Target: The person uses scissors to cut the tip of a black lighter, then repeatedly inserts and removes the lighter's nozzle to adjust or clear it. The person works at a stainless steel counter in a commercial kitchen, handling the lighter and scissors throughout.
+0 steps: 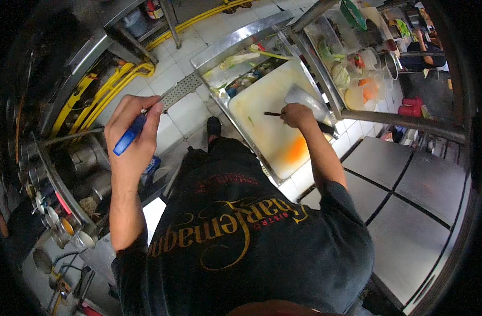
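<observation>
Your curled left hand (pixel 126 117) pinches a slim blue object (pixel 127 141) left of the cutting board (pixel 262 100), its long axis slanting away from you. Your right hand (pixel 298 115) closes on a dark stick (pixel 273 114) pointing toward the board's left edge; the board's near end leaves open room.

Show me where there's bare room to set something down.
The board has a bare patch on its far side, between scraps and cleaver. The steel panels at right, below the rail in the picture, look bare. Crowded: the tubs above the rail, and around the right hand and cleaver.
</observation>
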`<state>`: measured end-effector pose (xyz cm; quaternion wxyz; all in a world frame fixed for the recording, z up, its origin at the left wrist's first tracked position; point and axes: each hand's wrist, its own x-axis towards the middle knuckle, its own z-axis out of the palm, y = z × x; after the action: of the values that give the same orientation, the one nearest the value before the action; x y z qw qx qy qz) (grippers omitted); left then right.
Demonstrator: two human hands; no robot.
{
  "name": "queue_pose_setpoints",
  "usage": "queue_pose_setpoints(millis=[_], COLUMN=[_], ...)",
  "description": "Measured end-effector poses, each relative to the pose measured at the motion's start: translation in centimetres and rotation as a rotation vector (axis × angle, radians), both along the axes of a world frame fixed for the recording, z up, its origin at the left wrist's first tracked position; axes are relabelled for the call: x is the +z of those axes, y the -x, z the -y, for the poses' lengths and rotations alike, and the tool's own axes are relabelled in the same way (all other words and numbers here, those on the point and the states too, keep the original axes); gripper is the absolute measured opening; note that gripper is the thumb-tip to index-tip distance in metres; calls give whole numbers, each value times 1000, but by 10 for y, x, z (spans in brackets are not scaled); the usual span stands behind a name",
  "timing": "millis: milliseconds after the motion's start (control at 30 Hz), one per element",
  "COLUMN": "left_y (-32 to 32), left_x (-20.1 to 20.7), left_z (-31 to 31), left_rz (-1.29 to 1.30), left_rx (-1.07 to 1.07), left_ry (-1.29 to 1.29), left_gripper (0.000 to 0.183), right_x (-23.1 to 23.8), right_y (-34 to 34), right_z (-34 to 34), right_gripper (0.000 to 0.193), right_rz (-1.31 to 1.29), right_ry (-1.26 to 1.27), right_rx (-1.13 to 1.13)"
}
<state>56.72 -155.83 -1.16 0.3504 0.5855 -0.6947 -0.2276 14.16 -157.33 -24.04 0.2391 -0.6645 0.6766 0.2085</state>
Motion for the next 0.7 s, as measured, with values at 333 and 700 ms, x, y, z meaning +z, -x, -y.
queue_pose_setpoints(millis=[333,700], left_y=[4,10], left_x=[-40,12], left_z=[147,274], left_rz=[-110,-243], left_rx=[-389,-1173], left_ry=[43,77], left_gripper=[6,17], right_x=[36,129], right_y=[-18,-233], right_z=[-14,44], right_gripper=[26,31], right_rz=[21,1395], right_ry=[111,1011], right_rx=[-468,-819])
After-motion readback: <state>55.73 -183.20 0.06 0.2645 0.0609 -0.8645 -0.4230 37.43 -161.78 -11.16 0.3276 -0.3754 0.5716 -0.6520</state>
